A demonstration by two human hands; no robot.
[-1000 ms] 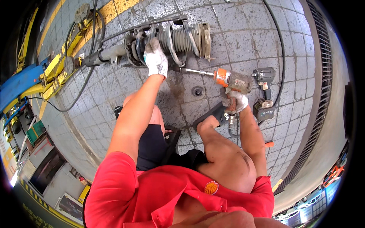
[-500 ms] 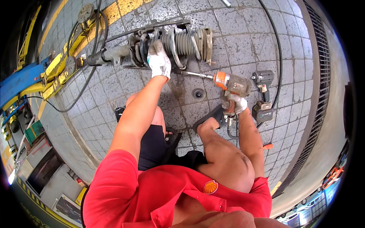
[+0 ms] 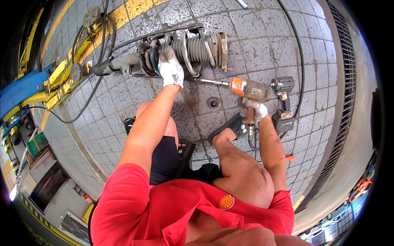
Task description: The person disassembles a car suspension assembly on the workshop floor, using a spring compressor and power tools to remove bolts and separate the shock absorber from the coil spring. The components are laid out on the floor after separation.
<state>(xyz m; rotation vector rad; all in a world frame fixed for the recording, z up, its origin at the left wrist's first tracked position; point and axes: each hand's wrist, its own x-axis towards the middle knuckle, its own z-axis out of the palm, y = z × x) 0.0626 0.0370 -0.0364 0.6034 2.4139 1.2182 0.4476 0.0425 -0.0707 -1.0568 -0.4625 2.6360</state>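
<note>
A strut with a coil spring (image 3: 188,55) and a grey ribbed boot lies on its side on the tiled floor, with threaded spring compressor rods (image 3: 172,28) along it. My left hand (image 3: 170,70), in a white glove, is closed round the spring's near side; its fingertips are partly hidden. In my gloved right hand (image 3: 255,110) is the grip of an orange and grey air impact wrench (image 3: 255,89). Its long socket extension (image 3: 213,82) points left and meets the end of the near compressor rod, just right of my left hand.
A black cordless impact wrench (image 3: 283,88) with its battery lies right of my right hand. A black hose (image 3: 302,61) runs beyond it, near a floor grating (image 3: 342,45). A round drain (image 3: 214,103) is between my feet and the strut. Yellow-blue lift arms (image 3: 57,80) stand left.
The strut has shifted slightly toward me and left, my left hand staying on it. The air impact wrench stays in my right hand, almost unmoved.
</note>
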